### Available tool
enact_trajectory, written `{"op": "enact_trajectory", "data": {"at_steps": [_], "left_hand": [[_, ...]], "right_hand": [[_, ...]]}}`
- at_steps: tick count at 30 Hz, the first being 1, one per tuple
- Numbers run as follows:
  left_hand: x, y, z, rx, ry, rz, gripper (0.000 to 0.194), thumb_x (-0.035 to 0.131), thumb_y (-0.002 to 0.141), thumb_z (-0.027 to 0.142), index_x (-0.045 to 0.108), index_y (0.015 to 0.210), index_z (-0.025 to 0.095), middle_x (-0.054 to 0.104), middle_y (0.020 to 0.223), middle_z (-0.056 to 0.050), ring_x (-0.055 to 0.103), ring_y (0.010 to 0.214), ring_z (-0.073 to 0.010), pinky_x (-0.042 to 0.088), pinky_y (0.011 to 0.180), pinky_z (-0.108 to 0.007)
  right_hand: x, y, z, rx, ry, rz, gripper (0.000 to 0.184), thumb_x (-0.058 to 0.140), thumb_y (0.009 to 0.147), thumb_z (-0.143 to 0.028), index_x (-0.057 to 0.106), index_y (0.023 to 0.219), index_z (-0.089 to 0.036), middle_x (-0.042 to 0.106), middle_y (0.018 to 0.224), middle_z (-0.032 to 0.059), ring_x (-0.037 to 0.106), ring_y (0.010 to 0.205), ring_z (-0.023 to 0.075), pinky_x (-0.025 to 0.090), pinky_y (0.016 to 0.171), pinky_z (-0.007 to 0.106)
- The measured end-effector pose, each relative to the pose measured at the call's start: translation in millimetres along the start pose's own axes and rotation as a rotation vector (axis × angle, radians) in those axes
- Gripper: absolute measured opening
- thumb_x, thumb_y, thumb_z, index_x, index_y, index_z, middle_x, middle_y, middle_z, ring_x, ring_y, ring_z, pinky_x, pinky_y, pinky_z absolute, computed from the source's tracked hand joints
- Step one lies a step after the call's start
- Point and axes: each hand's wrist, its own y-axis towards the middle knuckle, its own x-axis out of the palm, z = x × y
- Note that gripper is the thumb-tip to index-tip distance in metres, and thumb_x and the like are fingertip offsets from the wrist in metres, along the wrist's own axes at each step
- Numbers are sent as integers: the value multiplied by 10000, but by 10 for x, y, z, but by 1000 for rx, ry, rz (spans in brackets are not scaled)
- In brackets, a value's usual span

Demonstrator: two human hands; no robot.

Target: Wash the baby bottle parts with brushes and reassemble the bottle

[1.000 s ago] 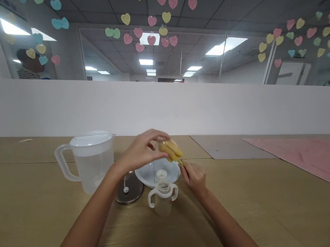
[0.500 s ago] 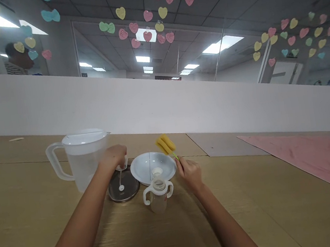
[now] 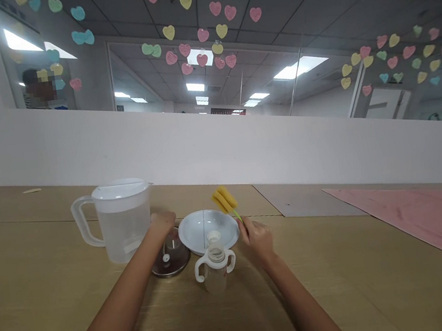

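Observation:
My right hand (image 3: 257, 236) is closed on the thin green handle of a yellow sponge brush (image 3: 224, 200), whose head points up and away over the far rim of a white bowl (image 3: 197, 232). My left hand (image 3: 162, 223) hangs with its fingers curled down over a round metal dish (image 3: 171, 261), and a clear piece under the fingers is hard to make out. A small clear baby bottle with two white handles (image 3: 215, 264) stands open-topped in front of the bowl, between my hands.
A clear plastic pitcher (image 3: 122, 219) with a white lid stands left of the dish. A pink cloth (image 3: 423, 215) covers the table's right side. A white partition (image 3: 243, 146) runs along the far edge. A person (image 3: 41, 86) is behind the glass, top left.
My left hand left the sponge head, swung left and came down over the metal dish. My right hand kept the brush tilted above the bowl.

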Motion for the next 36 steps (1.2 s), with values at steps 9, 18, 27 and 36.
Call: {"op": "enact_trajectory", "data": {"at_steps": [9,18,27,36], "left_hand": [[80,-20,631,325,-120,-115,336,537,758,305,625,1069,217,631,1093,-67,584,968,-204,428,810,-264],[478,31,721,385,-164,-284,245,576,634,177,702,843,152,693,863,-80,620,741,-225,441,618,-270],[430,15,709,427,-194,-281,462,564,634,162,575,1095,192,627,1042,-70,590,883,-210,439,702,-245],[384,43,657,425,-241,-190,391,542,624,95,544,1011,152,605,991,-80,570,877,-207,437,712,-260]], "right_hand": [[23,-4,-10,42,-57,-27,363,356,903,-259,619,679,-150,497,448,9,408,426,98,212,492,246],[80,-52,22,116,-61,-113,359,323,892,-251,608,700,-143,505,459,15,395,439,100,184,495,244],[91,-79,28,145,-53,-190,366,317,898,-272,617,730,-146,526,485,21,392,439,99,179,500,243],[66,-84,24,175,-23,-225,322,355,881,-268,625,751,-150,552,515,28,401,453,99,182,502,244]]}}
